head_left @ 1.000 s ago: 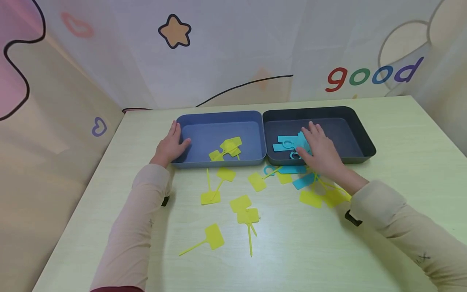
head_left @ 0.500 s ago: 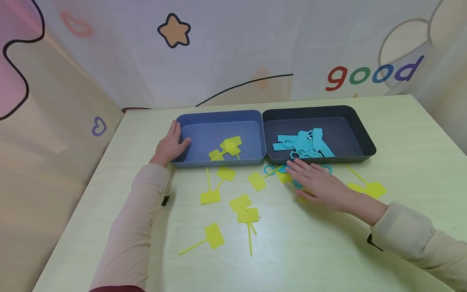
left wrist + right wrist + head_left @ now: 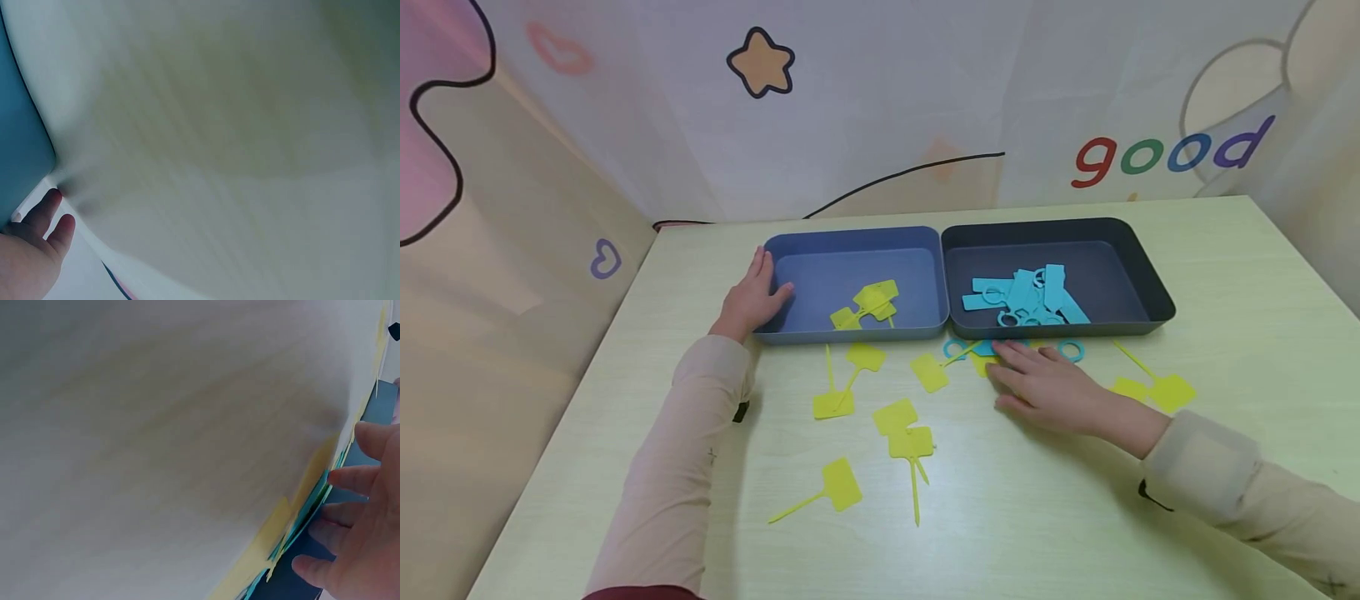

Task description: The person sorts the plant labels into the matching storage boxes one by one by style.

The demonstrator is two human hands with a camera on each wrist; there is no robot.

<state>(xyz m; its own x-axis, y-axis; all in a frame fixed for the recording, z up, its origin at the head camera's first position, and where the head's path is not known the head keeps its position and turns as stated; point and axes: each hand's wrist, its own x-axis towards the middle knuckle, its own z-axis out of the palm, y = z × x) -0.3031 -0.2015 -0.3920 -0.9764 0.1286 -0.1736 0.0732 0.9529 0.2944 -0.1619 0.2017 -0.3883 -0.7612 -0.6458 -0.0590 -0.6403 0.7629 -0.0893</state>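
Observation:
My left hand (image 3: 748, 296) rests on the left wall of a blue tray (image 3: 805, 271), thumb inside the rim, other fingers outside. In the left wrist view, its fingertips (image 3: 50, 203) show beside the tray corner (image 3: 22, 119). My right hand (image 3: 1048, 387) lies low over the table before a dark tray (image 3: 1123, 283), fingers extended over blue ring-ended plant tags (image 3: 983, 348) and partly covered yellow plant tags (image 3: 985, 365). The right wrist view shows its spread fingers (image 3: 353, 480) at these tags' edges, nothing gripped. Blue plant tags (image 3: 1054, 287) lie piled in the dark tray.
Several yellow plant tags (image 3: 876, 296) lie in the blue tray. More are scattered over the table: a pair (image 3: 910, 442) in the middle, one (image 3: 841, 483) nearer the front, others (image 3: 1171, 392) at the right. A printed curtain (image 3: 880, 108) hangs behind the trays.
My right hand has moved from over the dark tray back to the tags in front of it, uncovering the blue pile inside. My left hand has stayed on the blue tray.

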